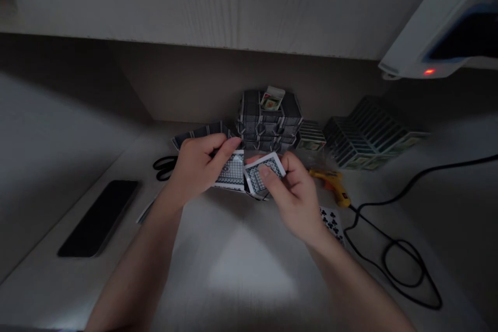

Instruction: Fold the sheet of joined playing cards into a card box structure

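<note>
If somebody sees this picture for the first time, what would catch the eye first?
Probably the two hands at the centre: the left hand and the right hand each hold a patterned playing card. Just behind them, against the wall, stands a small structure built of cards. A yellow glue gun lies to the right.

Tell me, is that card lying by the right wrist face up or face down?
Face up. The card beside the right hand shows black club pips on white.

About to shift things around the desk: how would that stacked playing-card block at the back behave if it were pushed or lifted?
The card block is probably light for its size, since it looks built of folded cards. It seems squat and wide, so it would likely slide rather than tip. The thin card walls may crush under a firm grip, and the loose card on top could slip off.
</note>
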`<state>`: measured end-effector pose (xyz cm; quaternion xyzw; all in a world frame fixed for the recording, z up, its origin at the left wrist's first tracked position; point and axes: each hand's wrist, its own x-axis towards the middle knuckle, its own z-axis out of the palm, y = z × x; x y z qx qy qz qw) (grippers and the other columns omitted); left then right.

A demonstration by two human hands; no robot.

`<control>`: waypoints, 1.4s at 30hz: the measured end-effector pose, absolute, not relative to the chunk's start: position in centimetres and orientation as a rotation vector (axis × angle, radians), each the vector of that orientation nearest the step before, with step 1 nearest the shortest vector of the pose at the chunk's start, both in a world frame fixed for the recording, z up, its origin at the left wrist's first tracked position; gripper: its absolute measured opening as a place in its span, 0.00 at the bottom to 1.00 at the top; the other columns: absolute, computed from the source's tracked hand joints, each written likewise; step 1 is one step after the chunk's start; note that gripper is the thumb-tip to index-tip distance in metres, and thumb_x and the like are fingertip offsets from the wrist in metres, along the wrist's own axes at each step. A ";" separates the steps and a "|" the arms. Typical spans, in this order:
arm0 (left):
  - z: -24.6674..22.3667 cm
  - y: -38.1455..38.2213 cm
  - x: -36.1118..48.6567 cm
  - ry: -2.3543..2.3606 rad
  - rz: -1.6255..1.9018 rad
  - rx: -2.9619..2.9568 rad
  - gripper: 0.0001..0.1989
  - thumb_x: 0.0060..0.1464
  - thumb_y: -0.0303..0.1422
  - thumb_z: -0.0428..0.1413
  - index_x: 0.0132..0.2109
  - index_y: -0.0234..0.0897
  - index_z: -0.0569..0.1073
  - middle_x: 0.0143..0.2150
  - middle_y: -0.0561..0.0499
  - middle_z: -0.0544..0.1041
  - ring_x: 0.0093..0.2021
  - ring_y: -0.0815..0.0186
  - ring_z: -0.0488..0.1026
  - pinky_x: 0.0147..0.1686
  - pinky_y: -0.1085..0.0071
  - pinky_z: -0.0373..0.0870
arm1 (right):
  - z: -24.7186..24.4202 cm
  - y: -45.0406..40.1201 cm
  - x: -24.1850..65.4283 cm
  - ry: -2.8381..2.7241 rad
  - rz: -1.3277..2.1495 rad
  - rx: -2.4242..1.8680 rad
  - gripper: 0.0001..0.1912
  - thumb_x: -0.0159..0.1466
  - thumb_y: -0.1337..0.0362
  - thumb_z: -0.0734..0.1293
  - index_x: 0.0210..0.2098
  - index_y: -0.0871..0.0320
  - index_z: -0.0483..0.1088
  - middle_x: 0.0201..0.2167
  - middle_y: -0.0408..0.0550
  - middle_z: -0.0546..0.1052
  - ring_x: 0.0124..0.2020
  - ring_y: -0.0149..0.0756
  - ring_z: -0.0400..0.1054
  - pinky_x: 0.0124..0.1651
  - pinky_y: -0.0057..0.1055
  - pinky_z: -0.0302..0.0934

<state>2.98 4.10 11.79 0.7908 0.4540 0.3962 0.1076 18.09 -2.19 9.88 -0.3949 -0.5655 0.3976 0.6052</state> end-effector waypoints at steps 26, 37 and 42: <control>11.9 3.9 3.4 1.273 1.102 2.407 0.21 0.54 0.38 0.47 0.16 0.35 0.55 0.14 0.58 0.52 0.17 0.75 0.53 0.17 0.77 0.49 | 10.8 -2.8 18.8 -1.314 0.992 -1.058 0.09 0.58 0.62 0.61 0.23 0.57 0.64 0.28 0.43 0.73 0.30 0.31 0.64 0.34 0.28 0.58; 11.9 3.5 3.8 1.197 1.050 2.505 0.22 0.54 0.38 0.47 0.16 0.35 0.54 0.14 0.59 0.52 0.16 0.76 0.53 0.18 0.76 0.50 | 10.9 -2.1 20.6 -1.374 1.154 -1.185 0.16 0.57 0.59 0.62 0.18 0.58 0.55 0.17 0.37 0.56 0.20 0.25 0.49 0.24 0.25 0.46; 11.8 3.2 4.0 1.194 1.027 2.540 0.22 0.55 0.39 0.46 0.17 0.35 0.57 0.14 0.58 0.56 0.16 0.76 0.54 0.18 0.76 0.50 | 11.0 -2.0 20.9 -1.392 1.209 -1.190 0.17 0.55 0.57 0.64 0.18 0.58 0.54 0.17 0.37 0.56 0.20 0.24 0.49 0.24 0.25 0.46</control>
